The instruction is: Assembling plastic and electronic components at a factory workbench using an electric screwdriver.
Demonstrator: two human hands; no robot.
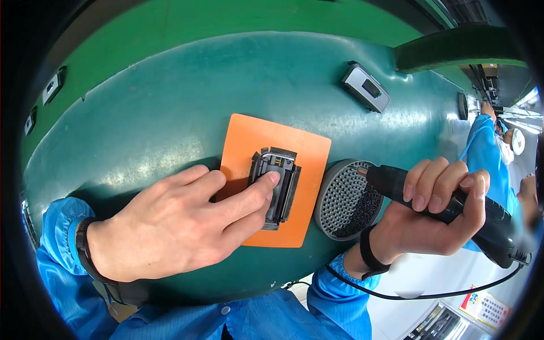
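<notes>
My left hand (181,221) lies over a small black rectangular device housing (277,198), gripping it from the left with a finger pressed onto its top. The housing has an exposed inside with small gold contacts at its far end, and it rests on an orange mat (309,164). In my closed right hand (430,215) is a black corded electric screwdriver (388,181), tilted so its copper-coloured tip points left. That tip hangs over the far edge of a round grey perforated tray (323,218). Small dark screws (365,209) heap up in the tray's right part.
A grey and black device (365,86) sits on the green table (187,90) at the far right. Two similar units (54,86) lie beyond the table's left edge. A dark green curved bar (459,48) crosses the far right. Another person's blue sleeve (481,136) shows at right.
</notes>
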